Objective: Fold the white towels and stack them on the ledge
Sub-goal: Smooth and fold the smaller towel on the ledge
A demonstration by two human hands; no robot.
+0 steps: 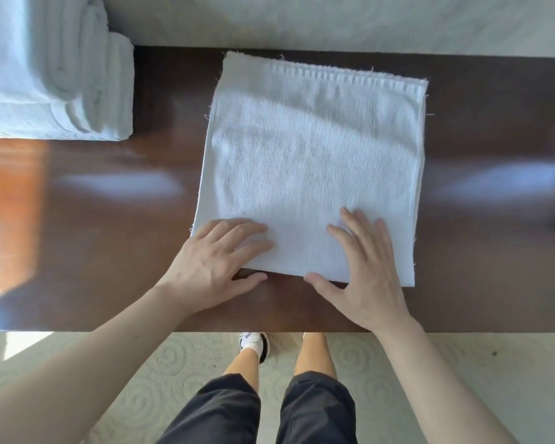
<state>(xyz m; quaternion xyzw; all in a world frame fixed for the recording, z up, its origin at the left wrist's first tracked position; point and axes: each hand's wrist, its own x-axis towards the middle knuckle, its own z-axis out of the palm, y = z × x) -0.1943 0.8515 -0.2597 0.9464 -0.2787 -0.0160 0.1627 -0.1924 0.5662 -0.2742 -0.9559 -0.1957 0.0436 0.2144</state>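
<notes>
A white towel (311, 155), folded into a rough square, lies flat on the dark wooden ledge (148, 225). My left hand (213, 256) rests palm down on its near left corner, fingers spread, thumb at the near edge. My right hand (362, 267) lies flat on the near right part, thumb along the same folded edge. Neither hand grips the cloth. A stack of folded white towels (55, 75) sits at the far left of the ledge.
Bare glossy wood shows left and right of the towel, with a sunlit orange patch (10, 203) at the left. Pale patterned carpet (462, 373) lies below the ledge's near edge, where my legs and one shoe (253, 344) are visible.
</notes>
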